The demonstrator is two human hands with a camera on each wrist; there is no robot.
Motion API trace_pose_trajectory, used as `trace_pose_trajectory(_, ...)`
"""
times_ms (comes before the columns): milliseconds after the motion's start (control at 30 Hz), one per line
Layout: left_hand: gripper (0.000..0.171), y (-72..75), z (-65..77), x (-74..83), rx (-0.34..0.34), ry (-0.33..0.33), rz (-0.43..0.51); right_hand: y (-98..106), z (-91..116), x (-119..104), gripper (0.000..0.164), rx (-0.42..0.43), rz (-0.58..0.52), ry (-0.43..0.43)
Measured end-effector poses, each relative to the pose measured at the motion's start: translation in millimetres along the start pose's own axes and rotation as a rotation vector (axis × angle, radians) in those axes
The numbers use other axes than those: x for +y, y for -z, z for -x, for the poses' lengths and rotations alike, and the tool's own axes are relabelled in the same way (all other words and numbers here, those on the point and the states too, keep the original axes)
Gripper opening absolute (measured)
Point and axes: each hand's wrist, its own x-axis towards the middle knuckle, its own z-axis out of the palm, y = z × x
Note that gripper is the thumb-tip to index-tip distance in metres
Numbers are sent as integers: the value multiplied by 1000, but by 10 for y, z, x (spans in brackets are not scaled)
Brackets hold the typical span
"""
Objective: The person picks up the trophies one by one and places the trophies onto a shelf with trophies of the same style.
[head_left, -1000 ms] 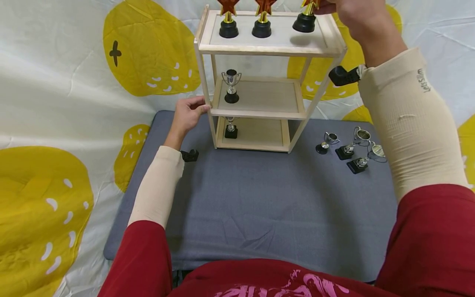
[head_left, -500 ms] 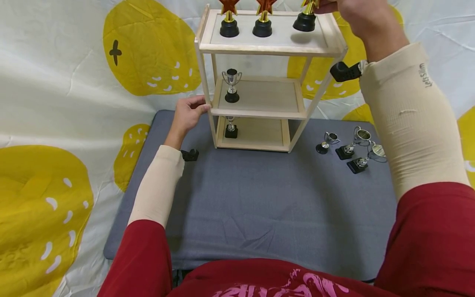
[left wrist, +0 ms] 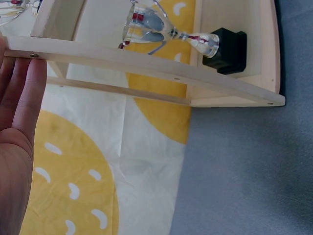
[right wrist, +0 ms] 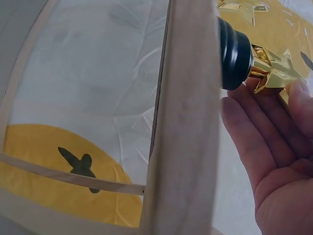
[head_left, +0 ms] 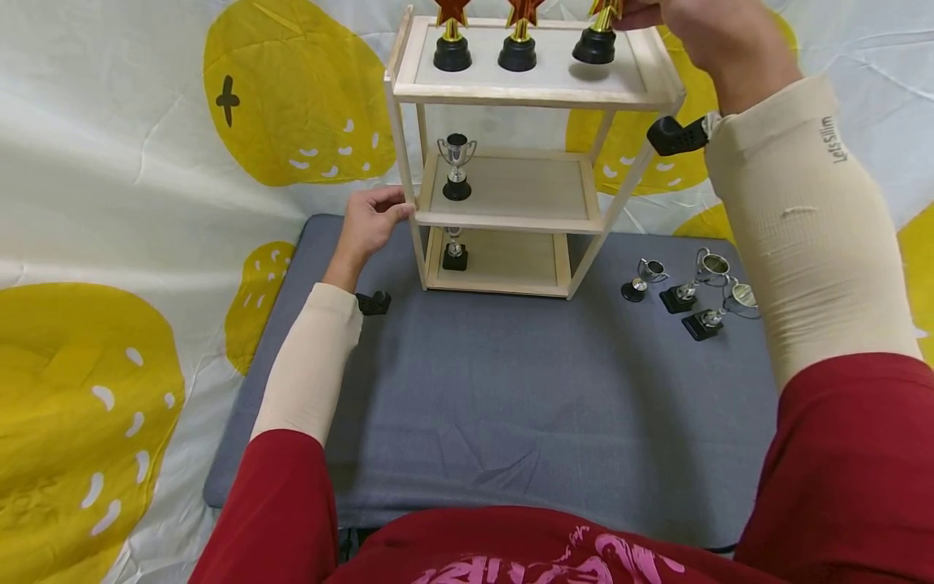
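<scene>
My right hand (head_left: 722, 40) holds a gold star trophy (head_left: 594, 47) by its upper part, over the right end of the top tier of a wooden shelf (head_left: 525, 97). Its black base is slightly tilted, with a shadow under it. In the right wrist view, thumb and fingers close on the gold star (right wrist: 281, 71). Two more star trophies, left (head_left: 452, 54) and middle (head_left: 517, 54), stand on that tier, their tops cut off. My left hand (head_left: 367, 231) pinches the shelf's left front post at the middle tier. Silver trophy cups stand on the middle (head_left: 456, 156) and bottom (head_left: 455, 258) tiers, at the left.
Right of the shelf, three silver trophy cups, a small one (head_left: 633, 290) and two larger ones (head_left: 679, 300) (head_left: 704, 325), sit on the grey-covered table (head_left: 496, 405). A white cloth with yellow shapes (head_left: 292, 97) hangs behind and at the left.
The star trophy in my right hand has shifted slightly left over the top tier. My left hand stays on the post.
</scene>
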Motion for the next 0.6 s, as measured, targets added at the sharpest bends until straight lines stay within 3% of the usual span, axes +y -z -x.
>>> trace_pose_trajectory(167,28,-8,-19,-35,-1,6,4,-1,-22,38,49,-13,-1,-13)
trace_pose_trajectory(467,31,-26,-152,-308,16,-2,26,0,-49,64,49,-19,6,-32)
trace_pose_trajectory(600,32,-27,-138,-296,19,-5,23,-9,-63,79,48,-26,-16,-23)
